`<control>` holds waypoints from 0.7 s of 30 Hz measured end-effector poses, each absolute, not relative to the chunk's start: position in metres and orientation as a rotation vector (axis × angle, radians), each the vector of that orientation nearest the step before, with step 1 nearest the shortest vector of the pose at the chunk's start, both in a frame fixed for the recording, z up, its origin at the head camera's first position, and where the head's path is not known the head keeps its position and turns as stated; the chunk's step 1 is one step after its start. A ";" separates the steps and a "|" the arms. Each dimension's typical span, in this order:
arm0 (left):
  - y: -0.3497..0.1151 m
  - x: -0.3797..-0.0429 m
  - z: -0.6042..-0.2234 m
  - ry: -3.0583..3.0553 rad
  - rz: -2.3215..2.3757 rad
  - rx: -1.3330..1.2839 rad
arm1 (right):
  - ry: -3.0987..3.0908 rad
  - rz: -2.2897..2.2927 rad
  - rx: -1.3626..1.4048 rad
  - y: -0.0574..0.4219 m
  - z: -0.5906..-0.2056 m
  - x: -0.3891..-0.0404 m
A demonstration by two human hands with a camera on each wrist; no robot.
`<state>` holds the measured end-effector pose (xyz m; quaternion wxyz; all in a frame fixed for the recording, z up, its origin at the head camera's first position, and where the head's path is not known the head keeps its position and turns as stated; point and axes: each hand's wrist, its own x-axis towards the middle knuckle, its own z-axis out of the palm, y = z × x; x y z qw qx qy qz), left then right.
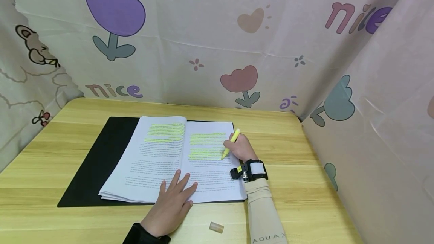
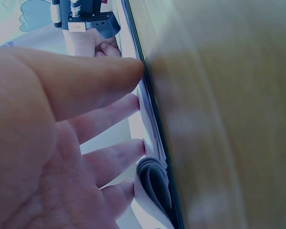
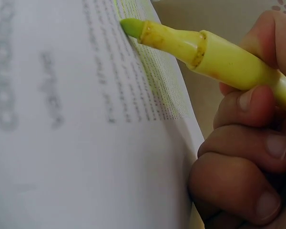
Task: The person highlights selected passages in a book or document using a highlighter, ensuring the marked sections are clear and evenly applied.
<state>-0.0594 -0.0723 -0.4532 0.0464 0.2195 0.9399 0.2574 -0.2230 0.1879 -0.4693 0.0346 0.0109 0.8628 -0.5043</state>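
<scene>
A yellow highlighter [image 1: 232, 143] is gripped in my right hand [image 1: 242, 148], its tip at the right page of an open booklet [image 1: 213, 180]. In the right wrist view the highlighter [image 3: 238, 62] shows its green-yellow chisel tip close to the printed lines; whether it touches the paper I cannot tell. Yellow marking covers upper lines on both pages. My left hand [image 1: 173, 206] rests with spread, straight fingers on the lower edge of the booklet, near the fold. The left wrist view shows the curled page edges [image 2: 152, 176] by these fingers.
Beneath the booklet lies a black folder or mat [image 1: 98, 168], sticking out to the left. A small translucent cap [image 1: 216, 227] lies on the wooden table [image 1: 288, 199] near the front. Patterned cloth [image 1: 190, 18] hangs behind and at both sides.
</scene>
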 end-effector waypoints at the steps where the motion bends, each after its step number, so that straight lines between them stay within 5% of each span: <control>1: -0.072 -0.059 -0.453 2.869 0.788 0.670 | 2.657 -1.546 0.034 0.188 -0.470 -0.223; 21: -0.072 -0.060 -0.453 2.876 0.788 0.678 | 2.688 -1.517 0.071 0.192 -0.472 -0.225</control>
